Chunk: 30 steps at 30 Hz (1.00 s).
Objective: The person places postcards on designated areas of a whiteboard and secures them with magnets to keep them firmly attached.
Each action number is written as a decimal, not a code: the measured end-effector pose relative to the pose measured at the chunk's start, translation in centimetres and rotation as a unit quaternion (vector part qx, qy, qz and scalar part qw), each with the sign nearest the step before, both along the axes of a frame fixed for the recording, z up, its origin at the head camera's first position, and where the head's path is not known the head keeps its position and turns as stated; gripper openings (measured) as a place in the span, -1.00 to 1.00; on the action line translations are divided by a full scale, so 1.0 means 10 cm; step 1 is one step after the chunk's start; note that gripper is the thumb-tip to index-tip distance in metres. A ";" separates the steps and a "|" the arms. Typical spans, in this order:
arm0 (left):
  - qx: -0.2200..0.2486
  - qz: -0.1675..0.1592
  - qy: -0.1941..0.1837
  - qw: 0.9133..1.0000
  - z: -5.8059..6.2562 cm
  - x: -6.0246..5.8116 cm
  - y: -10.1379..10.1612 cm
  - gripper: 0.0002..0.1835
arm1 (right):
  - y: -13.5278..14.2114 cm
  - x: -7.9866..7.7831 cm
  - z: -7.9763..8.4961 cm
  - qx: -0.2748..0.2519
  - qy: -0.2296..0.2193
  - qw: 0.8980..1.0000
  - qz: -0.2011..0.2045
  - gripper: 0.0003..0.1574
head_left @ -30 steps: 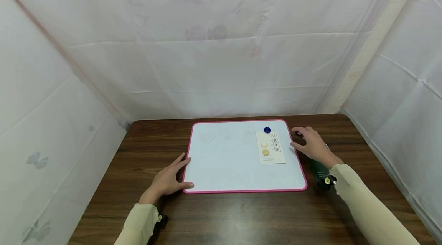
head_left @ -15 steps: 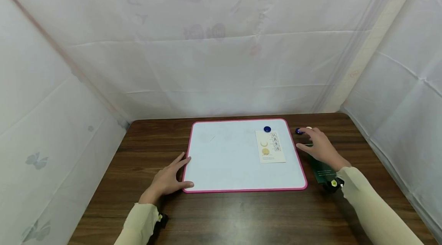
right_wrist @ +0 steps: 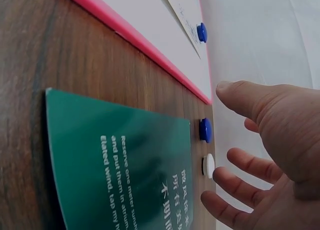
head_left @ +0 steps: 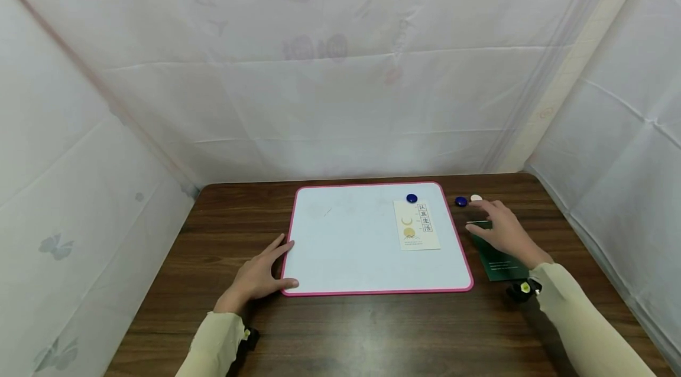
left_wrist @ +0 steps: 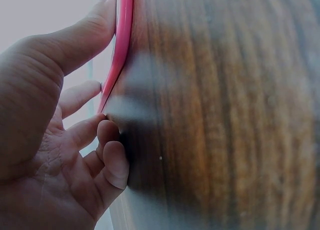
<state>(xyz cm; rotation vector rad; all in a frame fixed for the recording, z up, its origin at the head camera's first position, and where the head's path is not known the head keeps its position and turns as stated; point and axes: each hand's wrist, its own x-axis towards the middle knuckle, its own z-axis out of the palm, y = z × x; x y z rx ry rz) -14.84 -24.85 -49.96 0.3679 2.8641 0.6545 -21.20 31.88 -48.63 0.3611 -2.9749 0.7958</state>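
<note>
A whiteboard point(head_left: 340, 241) with a pink rim lies on the wooden table. My left hand point(head_left: 256, 275) rests at its left edge, thumb on the near left corner and fingertips along the rim. On the board's right part lies a cream card point(head_left: 412, 238) with a blue round magnet point(head_left: 412, 198) at its top. My right hand point(head_left: 505, 234) hovers over a green card point(head_left: 500, 265) right of the board, fingers spread and holding nothing. Just beyond its fingertips, a second blue magnet point(head_left: 460, 201) and a white magnet point(head_left: 476, 198) sit on the table.
The wooden table point(head_left: 372, 330) reaches back to a white cloth wall point(head_left: 319, 111). More white cloth point(head_left: 628, 188) stands close along the right side. A black band point(head_left: 521, 290) with a yellow flower circles the right wrist.
My right hand has drawn back to the right from the board's edge, uncovering the blue and white magnets and more of the green card. The left hand stays in place.
</note>
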 end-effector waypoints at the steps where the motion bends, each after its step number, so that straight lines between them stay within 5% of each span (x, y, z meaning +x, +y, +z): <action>1: 0.000 0.000 0.000 1.000 0.00 0.00 0.00 0.03 | 0.01 0.01 0.00 0.002 0.001 1.000 0.001 -0.23; 30: -0.002 0.006 -0.011 1.000 -0.01 -0.02 -0.01 0.04 | 0.19 0.17 0.00 0.026 -0.017 0.999 -0.013 -0.20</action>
